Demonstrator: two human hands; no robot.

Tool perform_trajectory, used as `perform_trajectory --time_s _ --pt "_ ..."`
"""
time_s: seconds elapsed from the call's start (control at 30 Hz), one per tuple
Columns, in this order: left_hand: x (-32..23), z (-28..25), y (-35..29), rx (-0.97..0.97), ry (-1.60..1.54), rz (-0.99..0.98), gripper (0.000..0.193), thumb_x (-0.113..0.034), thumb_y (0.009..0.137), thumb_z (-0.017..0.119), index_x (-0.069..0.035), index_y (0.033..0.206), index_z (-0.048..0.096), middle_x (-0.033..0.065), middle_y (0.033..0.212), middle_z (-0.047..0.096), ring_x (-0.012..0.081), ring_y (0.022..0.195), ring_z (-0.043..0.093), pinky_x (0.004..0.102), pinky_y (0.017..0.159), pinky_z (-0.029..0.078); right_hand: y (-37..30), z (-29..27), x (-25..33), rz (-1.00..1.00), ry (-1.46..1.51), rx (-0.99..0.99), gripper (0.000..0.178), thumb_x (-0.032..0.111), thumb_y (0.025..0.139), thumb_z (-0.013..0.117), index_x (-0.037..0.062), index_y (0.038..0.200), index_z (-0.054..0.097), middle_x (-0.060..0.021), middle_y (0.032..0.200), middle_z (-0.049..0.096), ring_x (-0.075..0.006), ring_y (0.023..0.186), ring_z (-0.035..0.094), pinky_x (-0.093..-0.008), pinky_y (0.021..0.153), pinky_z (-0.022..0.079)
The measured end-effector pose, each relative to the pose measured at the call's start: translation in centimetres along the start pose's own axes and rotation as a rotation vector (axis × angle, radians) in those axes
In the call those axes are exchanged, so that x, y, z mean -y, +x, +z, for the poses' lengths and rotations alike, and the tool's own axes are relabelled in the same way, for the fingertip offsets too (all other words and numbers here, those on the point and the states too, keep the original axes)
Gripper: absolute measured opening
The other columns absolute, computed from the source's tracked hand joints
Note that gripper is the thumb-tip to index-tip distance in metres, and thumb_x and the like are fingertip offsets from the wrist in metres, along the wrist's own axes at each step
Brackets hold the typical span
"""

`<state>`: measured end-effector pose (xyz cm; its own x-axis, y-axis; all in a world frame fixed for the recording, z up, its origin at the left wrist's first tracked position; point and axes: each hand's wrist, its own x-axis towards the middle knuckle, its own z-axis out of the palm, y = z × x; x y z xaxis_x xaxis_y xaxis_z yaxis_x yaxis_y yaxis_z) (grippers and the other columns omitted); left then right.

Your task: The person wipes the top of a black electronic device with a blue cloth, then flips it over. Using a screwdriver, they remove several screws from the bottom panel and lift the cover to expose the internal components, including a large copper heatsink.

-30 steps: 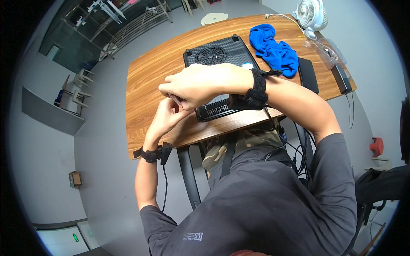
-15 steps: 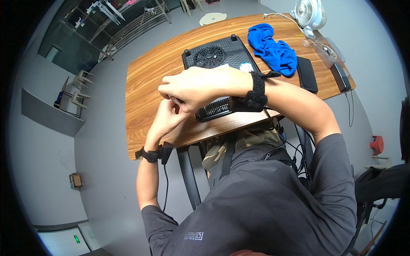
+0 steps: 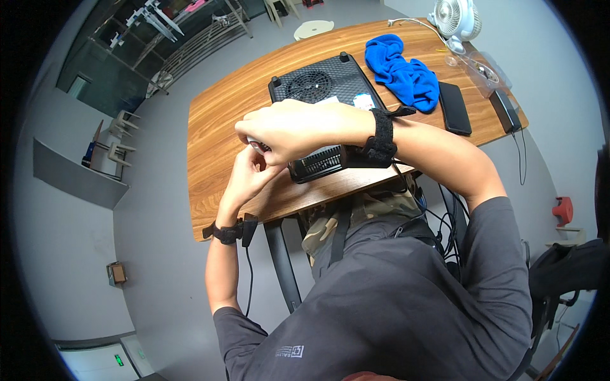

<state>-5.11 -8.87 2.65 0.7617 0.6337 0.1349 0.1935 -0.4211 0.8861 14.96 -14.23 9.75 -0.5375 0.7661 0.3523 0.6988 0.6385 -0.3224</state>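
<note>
A black boxy appliance (image 3: 349, 79) lies on the wooden table with a round fan grille, small feet and a white label facing up. In front of its near left part, my right hand (image 3: 286, 130) reaches across, fingers curled. A small whitish and dark-red thing (image 3: 255, 145) peeks out under those fingers; its kind cannot be made out. Just below, my left hand (image 3: 248, 174) is closed, thumb and fingertips meeting the right hand. What the left fingers hold is hidden. Both wrists wear black straps with small dark units.
A blue cloth (image 3: 403, 73) lies right of the appliance, beside a black phone (image 3: 455, 109). Farther right are a black power brick (image 3: 504, 111) with a cord, a clear plastic container (image 3: 486, 73) and a white fan (image 3: 457, 22). Black cables (image 3: 445, 235) hang below the table's near edge.
My right fingers have shifted slightly, and more of the small whitish and dark-red thing shows between the hands. The left hand stays nearly in place. The whole view has shifted a little.
</note>
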Motion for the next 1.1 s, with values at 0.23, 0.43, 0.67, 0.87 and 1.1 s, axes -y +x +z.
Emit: perform_trajectory --time_s 0.23,0.43,0.67,0.87,1.1 --pt "-1.3 0.5 -0.1 -0.031 0.292 -0.056 0.027 -0.004 0.084 0.082 0.002 0.107 0.068 0.0049 0.097 0.074 0.0114 0.087 0.068 0.028 0.077 0.054 -0.2 0.2 0.6 0.101 -0.111 -0.071 0.046 0.034 0.08 0.081 0.0006 0.104 0.059 -0.0191 0.092 0.07 -0.0382 0.084 0.071 -0.0436 0.071 0.058" --pt "-1.5 0.9 -0.1 -0.046 0.056 0.015 0.021 -0.006 0.087 0.078 0.003 0.103 0.069 0.0059 0.096 0.074 0.0122 0.086 0.067 0.0298 0.076 0.055 -0.2 -0.2 0.8 0.135 0.047 -0.017 0.044 0.028 0.08 0.08 -0.0007 0.106 0.058 -0.0211 0.097 0.07 -0.0393 0.087 0.071 -0.0441 0.073 0.059" --pt "-0.3 0.2 -0.4 -0.039 0.138 0.037 0.02 -0.008 0.088 0.077 0.004 0.103 0.07 0.0076 0.098 0.074 0.014 0.09 0.069 0.0303 0.078 0.056 -0.7 0.6 1.0 0.073 -0.039 -0.131 0.042 0.022 0.081 0.078 -0.0013 0.107 0.056 -0.0206 0.098 0.068 -0.0411 0.091 0.07 -0.0458 0.075 0.058" --pt "-0.5 0.5 -0.1 -0.028 0.146 0.039 0.024 -0.006 0.089 0.077 0.004 0.109 0.068 0.0078 0.101 0.074 0.0145 0.094 0.069 0.0305 0.082 0.056 -0.3 0.5 1.1 0.17 0.103 -0.045 0.042 0.023 0.082 0.078 -0.0031 0.106 0.054 -0.023 0.096 0.067 -0.0413 0.088 0.07 -0.0453 0.074 0.058" --pt "0.6 -0.3 0.0 -0.038 0.008 0.022 0.028 -0.007 0.088 0.079 0.003 0.111 0.065 0.0069 0.101 0.072 0.0121 0.091 0.067 0.029 0.08 0.055 -0.8 0.8 0.9 0.076 -0.024 -0.2 0.044 0.023 0.082 0.078 -0.0043 0.106 0.054 -0.0236 0.102 0.066 -0.0401 0.09 0.07 -0.0446 0.074 0.058"
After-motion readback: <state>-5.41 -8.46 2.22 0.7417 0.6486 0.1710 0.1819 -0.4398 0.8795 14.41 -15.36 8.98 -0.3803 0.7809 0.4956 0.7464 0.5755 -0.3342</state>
